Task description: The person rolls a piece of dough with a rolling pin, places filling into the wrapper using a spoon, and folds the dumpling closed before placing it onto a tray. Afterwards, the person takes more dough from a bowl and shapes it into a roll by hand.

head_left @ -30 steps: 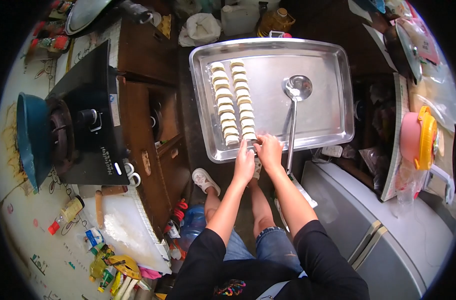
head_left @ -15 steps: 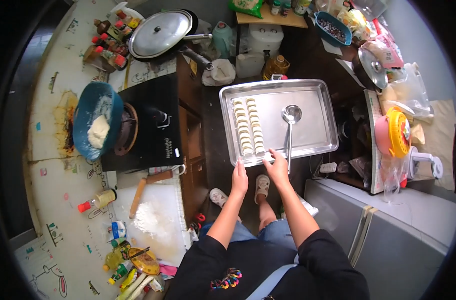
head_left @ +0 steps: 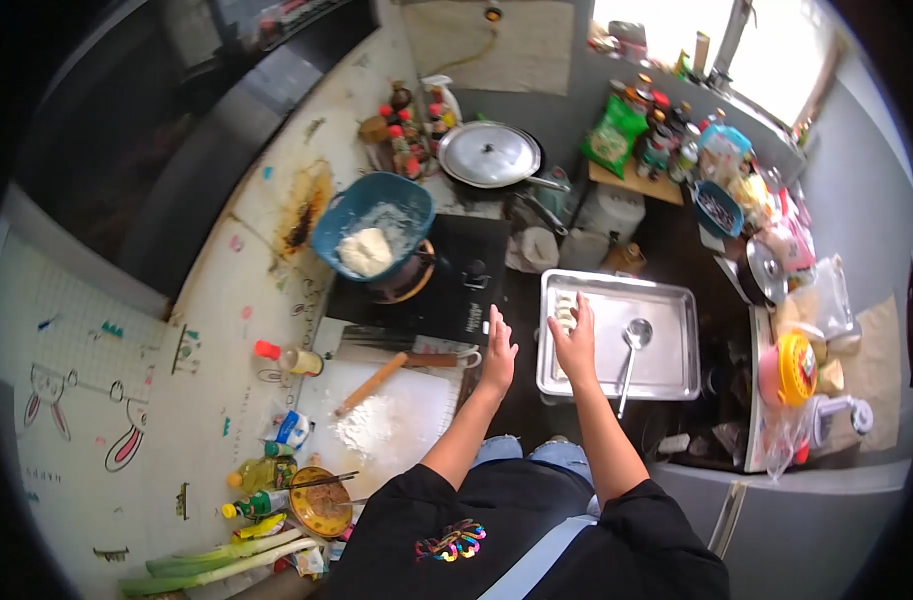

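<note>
Dumplings (head_left: 565, 312) in tray (head_left: 669, 338) (hands (head_left: 499, 362) (head_left: 576, 350) apart)

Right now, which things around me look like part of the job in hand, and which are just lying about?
Likely part of it: dumplings, metal tray, ladle, dough in the blue basin, rolling pin, flour on the white board.

Probably just lying about: lidded pan, green-and-white stalks, green bag, pink container.

My left hand (head_left: 499, 354): fingers extended forward, palm turned inward.
My right hand (head_left: 575, 348): fingers pointing forward, thumb spread inward.
My forearms (head_left: 611, 432): stretched ahead of me, slanting inward.
Gap: my hands stand apart, nearly level.
</note>
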Demonstrator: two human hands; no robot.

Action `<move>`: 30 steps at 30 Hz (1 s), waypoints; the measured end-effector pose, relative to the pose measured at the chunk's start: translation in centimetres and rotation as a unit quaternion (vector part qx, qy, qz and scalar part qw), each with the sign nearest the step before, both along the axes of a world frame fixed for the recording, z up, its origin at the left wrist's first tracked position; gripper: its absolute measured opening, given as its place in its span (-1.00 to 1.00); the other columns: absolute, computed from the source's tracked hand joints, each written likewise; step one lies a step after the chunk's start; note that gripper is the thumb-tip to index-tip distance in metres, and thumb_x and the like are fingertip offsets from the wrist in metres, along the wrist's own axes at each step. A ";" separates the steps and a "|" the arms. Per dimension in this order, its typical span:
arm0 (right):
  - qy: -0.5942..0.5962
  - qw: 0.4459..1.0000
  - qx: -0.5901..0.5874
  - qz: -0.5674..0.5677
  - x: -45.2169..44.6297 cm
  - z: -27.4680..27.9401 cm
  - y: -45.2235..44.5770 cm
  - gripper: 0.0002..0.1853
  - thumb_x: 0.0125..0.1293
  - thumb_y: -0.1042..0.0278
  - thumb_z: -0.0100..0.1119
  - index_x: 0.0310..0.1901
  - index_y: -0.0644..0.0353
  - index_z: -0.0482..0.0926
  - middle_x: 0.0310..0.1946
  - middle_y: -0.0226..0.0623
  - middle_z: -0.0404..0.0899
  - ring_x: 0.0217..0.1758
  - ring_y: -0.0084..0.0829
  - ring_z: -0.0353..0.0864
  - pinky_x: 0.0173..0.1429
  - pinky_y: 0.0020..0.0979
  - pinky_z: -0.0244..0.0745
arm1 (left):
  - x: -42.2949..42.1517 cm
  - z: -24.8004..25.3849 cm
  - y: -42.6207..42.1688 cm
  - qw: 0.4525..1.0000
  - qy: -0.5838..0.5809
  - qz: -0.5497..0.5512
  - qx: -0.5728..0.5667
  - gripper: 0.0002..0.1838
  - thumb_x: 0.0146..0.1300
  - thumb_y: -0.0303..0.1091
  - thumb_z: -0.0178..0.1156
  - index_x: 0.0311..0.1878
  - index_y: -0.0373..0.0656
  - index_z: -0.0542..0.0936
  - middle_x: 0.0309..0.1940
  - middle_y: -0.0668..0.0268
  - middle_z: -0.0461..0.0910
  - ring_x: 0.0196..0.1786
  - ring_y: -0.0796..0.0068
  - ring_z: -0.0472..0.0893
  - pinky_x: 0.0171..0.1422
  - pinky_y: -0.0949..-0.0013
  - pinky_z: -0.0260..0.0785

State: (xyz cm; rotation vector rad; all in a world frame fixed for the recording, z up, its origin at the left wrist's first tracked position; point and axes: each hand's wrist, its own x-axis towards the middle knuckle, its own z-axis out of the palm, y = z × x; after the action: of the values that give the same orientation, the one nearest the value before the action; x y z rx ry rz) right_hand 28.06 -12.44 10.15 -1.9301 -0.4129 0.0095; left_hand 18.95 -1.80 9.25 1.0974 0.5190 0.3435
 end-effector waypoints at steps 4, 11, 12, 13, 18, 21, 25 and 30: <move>0.004 0.996 0.045 0.078 -2.8 2.4 6.1 -0.27 0.19 0.33 0.27 0.33 0.33 0.15 0.26 0.01 0.23 0.26 -0.12 0.34 0.32 -0.27 0.26 | -3.2 1.2 5.5 0.997 -0.027 0.057 0.036 -0.22 0.37 0.31 -0.37 0.51 0.14 -0.24 0.52 0.14 -0.28 0.53 0.02 -0.18 0.49 -0.06 -0.21; -0.094 0.968 0.038 0.229 -6.3 3.4 15.6 -0.26 0.15 0.35 0.30 0.31 0.35 0.16 0.28 0.09 0.22 0.36 -0.01 0.21 0.40 -0.25 0.15 | -7.9 -0.1 13.3 0.953 0.014 0.195 0.231 -0.29 0.43 0.09 -0.30 0.48 -0.15 -0.11 0.48 0.05 -0.12 0.51 0.11 -0.06 0.49 0.10 -0.14; -0.109 0.964 0.028 0.242 -6.2 3.9 16.9 -0.26 0.15 0.35 0.30 0.31 0.35 0.16 0.28 0.10 0.21 0.36 0.00 0.21 0.39 -0.24 0.15 | -8.2 0.1 14.0 0.932 0.028 0.224 0.284 -0.32 0.45 0.00 -0.25 0.46 -0.22 -0.07 0.46 0.00 -0.08 0.50 0.10 -0.03 0.49 0.15 -0.12; -0.125 0.958 0.018 0.256 -6.1 4.5 18.0 -0.26 0.14 0.36 0.30 0.31 0.35 0.16 0.28 0.10 0.21 0.36 0.01 0.21 0.39 -0.24 0.15 | -8.4 0.3 14.7 0.907 0.043 0.251 0.335 -0.36 0.46 -0.09 -0.20 0.45 -0.29 -0.03 0.45 -0.05 -0.03 0.49 0.09 0.00 0.49 0.21 -0.09; -0.190 0.930 -0.001 0.315 -3.1 3.9 25.6 -0.22 0.00 0.39 0.38 0.26 0.33 0.23 0.30 0.12 0.17 0.33 0.12 0.20 0.35 -0.17 0.20 | -8.4 1.5 19.1 0.789 0.211 0.225 0.532 -0.29 0.20 -0.40 0.18 0.37 -0.32 0.12 0.40 -0.13 0.01 0.44 -0.26 -0.02 0.46 -0.02 -0.06; -0.166 0.925 -0.052 0.338 -0.7 3.2 30.5 -0.20 -0.04 0.38 0.40 0.26 0.31 0.24 0.31 0.14 0.14 0.33 0.14 0.19 0.35 -0.12 0.20 | -7.0 2.0 21.7 0.746 0.246 0.211 0.582 -0.25 0.05 -0.42 0.31 0.32 -0.28 0.20 0.37 -0.16 0.06 0.42 -0.32 -0.01 0.43 -0.08 0.00; -0.179 0.892 -0.169 0.380 1.5 1.2 35.9 -0.10 -0.11 0.37 0.43 0.32 0.18 0.19 0.36 0.05 0.09 0.38 0.11 0.14 0.33 -0.10 0.24 | -5.1 2.6 24.6 0.715 0.275 0.161 0.622 -0.36 -0.06 -0.36 0.41 0.15 -0.25 0.44 0.34 -0.07 0.15 0.43 -0.19 0.05 0.41 -0.01 0.08; -0.221 0.789 -0.332 0.467 2.3 -1.1 39.6 -0.02 -0.03 0.16 0.36 0.43 -0.23 0.02 0.47 -0.08 -0.12 0.48 0.14 -0.09 0.29 0.10 0.24 | -3.8 1.2 26.8 0.705 0.303 0.087 0.635 -0.57 -0.09 -0.41 0.41 -0.08 -0.22 0.58 0.25 -0.01 0.30 0.43 -0.11 0.08 0.42 0.03 0.08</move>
State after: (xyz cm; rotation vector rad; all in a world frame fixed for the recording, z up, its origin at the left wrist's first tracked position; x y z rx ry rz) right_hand 30.34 27.20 9.09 -2.1761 -1.8626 0.4039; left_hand 15.15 25.04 10.43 2.5833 1.0252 0.5221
